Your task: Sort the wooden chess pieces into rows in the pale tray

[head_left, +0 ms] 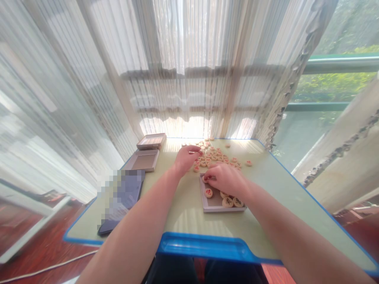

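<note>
My right hand [223,176] bends over the far left corner of a shallow cardboard box tray [207,209], its thumb and fingers pinched on a round wooden Chinese chess piece [205,179]. In that tray lie a piece with a red character [208,193] and others with black characters [227,202], some partly under my wrist. Farther off, my left hand [186,158] reaches the left side of a loose pile of Chinese chess pieces [217,157]. Its fingers and thumb are apart, with the tips beside a red-marked piece; whether they touch it is hard to see.
Two more shallow boxes, one nearer [144,161] and one farther [151,140], stand at the table's left back. A dark tablet [126,197], partly blurred out, lies left of my left forearm. The table [183,217] has a blue edge and front tray [204,246]. Sheer curtains [189,79] hang behind.
</note>
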Demonstrator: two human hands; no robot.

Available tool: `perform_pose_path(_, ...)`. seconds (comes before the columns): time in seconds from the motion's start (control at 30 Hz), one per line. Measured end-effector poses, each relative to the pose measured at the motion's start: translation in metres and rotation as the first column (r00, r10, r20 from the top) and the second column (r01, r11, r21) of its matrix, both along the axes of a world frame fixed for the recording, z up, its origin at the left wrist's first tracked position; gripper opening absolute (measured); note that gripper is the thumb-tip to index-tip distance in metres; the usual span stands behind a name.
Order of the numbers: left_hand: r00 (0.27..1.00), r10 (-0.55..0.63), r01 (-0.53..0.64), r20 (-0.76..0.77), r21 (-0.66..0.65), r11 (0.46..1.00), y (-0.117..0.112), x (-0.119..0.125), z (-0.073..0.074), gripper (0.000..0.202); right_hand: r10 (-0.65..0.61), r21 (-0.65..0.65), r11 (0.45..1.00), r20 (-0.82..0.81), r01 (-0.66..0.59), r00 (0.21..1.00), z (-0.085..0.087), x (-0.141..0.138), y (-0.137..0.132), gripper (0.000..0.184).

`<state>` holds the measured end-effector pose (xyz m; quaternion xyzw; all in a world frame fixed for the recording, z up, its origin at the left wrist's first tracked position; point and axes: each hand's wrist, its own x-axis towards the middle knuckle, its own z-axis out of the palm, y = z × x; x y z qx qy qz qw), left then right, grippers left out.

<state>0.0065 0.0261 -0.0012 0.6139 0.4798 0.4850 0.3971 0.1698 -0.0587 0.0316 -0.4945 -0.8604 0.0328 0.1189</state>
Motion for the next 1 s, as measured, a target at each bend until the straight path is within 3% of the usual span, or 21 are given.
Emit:
perform_pose_path(0.27, 0.995, 0.031, -0.029, -0.092, 0.024, 0.999, 0.0020, 0.0029, -0.0053, 0.025, 0.032, 0.003, 0.999, 0.005, -0.032, 0.999, -0.0047, -0.0023, 0.0029, 0.022)
perform_pose_path(0.73, 0.995, 0.011, -0.007, -0.097, 0.042, 0.999, 0.0024, 0.0034, -0.0061, 0.022, 0.058, 0.020, 0.998, -0.064, -0.056, 0.996, -0.0062, -0.0007, 0.0058, 0.020)
perform_pose_path(1.0, 0.996, -0.001, 0.005, -0.092, 0.041, 0.999, 0.0037, 0.0020, -0.0078, 0.024, 0.010, 0.008, 1.000, -0.104, -0.009, 0.995, -0.0006, 0.0018, 0.0043, 0.018)
